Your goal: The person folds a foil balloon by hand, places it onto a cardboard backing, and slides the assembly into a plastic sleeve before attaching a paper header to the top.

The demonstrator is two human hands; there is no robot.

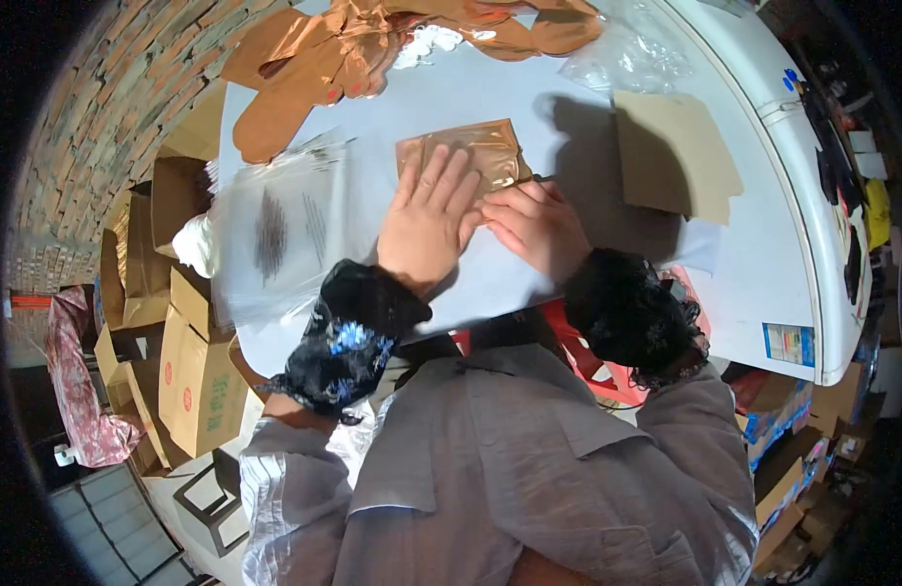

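A folded, shiny brown foil piece (pixel 490 146) lies on the white table (pixel 392 107) in front of me. My left hand (pixel 430 210) rests flat on its near left part, fingers stretched out. At its near right corner, the fingertips of my right hand (pixel 537 227) are pinched together on the foil edge. Part of the foil is hidden under both hands. Farther back are loose, lobed brown foil shapes (pixel 305 88) that look like deflated foil balloons. A stack of clear plastic bags (pixel 275 225) lies left of my left hand.
A brown cardboard piece (pixel 671 156) lies to the right. Crumpled clear plastic (pixel 632 49) and a white stringy bundle (pixel 430 44) are at the back. Open cardboard boxes (pixel 202 366) stand left of the table. A white appliance (pixel 788 195) borders the right side.
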